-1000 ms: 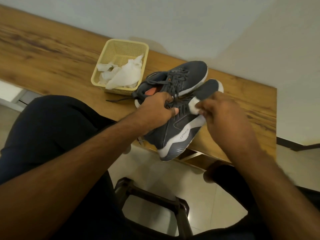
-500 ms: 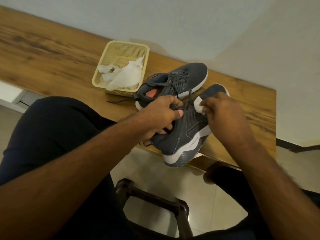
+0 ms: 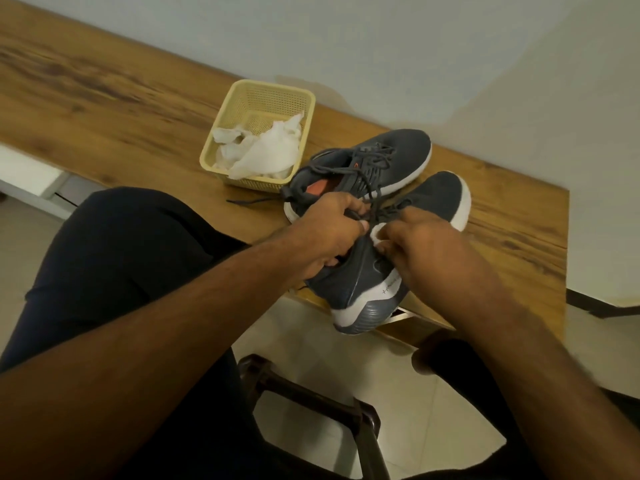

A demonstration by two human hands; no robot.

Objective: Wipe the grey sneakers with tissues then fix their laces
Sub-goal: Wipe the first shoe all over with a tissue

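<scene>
Two grey sneakers with white soles are at the table's near right edge. My left hand (image 3: pixel 332 233) grips the nearer grey sneaker (image 3: pixel 363 289) at its collar and holds it tilted, heel hanging past the table edge. My right hand (image 3: pixel 419 247) pinches a white tissue (image 3: pixel 379 233) against that sneaker's upper by the laces. The second grey sneaker (image 3: pixel 391 157) lies flat on the wooden table (image 3: pixel 121 109) just behind, its laces loose and one end trailing left.
A pale yellow plastic basket (image 3: pixel 239 109) with crumpled white tissues (image 3: pixel 263 150) stands on the table left of the sneakers. A wall runs along the table's far side. My dark-trousered legs and a dark stool frame (image 3: pixel 311 403) are below, over a tiled floor.
My right hand has slid the tissue back along the held sneaker's upper, from near the toe toward the laces. The left hand keeps its grip.
</scene>
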